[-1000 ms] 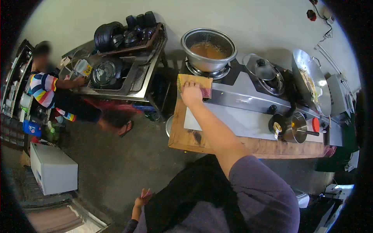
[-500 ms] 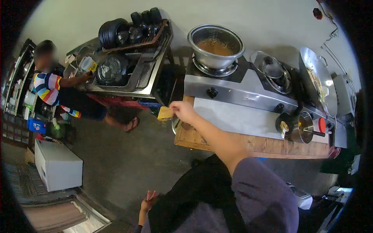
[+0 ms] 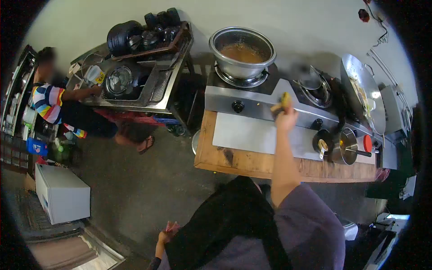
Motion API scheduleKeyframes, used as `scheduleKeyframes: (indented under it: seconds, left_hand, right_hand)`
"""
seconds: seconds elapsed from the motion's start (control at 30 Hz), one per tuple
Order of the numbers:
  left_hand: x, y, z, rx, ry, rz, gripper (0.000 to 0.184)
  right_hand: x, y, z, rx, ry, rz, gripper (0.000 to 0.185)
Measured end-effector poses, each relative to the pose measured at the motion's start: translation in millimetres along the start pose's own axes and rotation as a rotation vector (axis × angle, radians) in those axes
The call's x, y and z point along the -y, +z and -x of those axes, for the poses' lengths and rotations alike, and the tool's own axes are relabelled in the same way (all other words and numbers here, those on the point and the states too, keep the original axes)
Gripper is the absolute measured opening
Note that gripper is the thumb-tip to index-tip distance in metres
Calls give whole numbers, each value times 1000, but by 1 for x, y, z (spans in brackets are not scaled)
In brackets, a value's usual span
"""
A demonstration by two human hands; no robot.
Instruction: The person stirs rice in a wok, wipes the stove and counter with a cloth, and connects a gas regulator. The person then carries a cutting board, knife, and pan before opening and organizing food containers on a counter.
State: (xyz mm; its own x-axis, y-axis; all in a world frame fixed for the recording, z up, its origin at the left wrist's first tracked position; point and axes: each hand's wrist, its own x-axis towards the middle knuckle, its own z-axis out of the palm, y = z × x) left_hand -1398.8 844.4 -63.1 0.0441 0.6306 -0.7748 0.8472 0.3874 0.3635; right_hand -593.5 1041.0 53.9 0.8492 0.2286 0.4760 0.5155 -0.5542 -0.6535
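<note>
My right hand [image 3: 286,119] is closed around a yellow cloth [image 3: 285,100], blurred by motion. It is over the stove's steel front panel [image 3: 261,107], between the two burners. Whether the cloth touches the panel I cannot tell. Low in the view, beside my black apron [image 3: 211,220], my left hand [image 3: 163,237] is closed on something pinkish [image 3: 171,227] too small to name. On the left burner stands a large metal pot [image 3: 242,65] with brownish liquid in it. A lid [image 3: 310,81], partly blurred, lies on the right burner.
A big wok [image 3: 375,96] leans against the wall at right. A saucepan [image 3: 343,150] and a red-lidded jar [image 3: 366,144] stand on the wooden table [image 3: 225,157]. At the left sink [image 3: 150,96] stands another person [image 3: 49,101]. A white box-like cabinet [image 3: 67,195] sits on the floor.
My right hand has moved with the yellow cloth from the table's left corner, right and up to the stove front. The left hand stays low. The view has shifted slightly.
</note>
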Motion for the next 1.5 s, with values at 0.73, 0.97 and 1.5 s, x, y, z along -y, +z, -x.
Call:
scheduleKeyframes:
  seconds: [0.73, 0.97, 1.5]
  left_hand:
    - [-28, -11, -26, 27, 67, -61, 47]
    - [-30, -17, -23, 12, 75, -64, 47]
    - [-58, 30, -17, -74, 157, -48, 47]
  right_hand:
    - [229, 69, 84, 519, -238, 283, 33]
    - [261, 88, 104, 610, -265, 40, 35]
    - [73, -62, -12, 1085, -5, -717, 44]
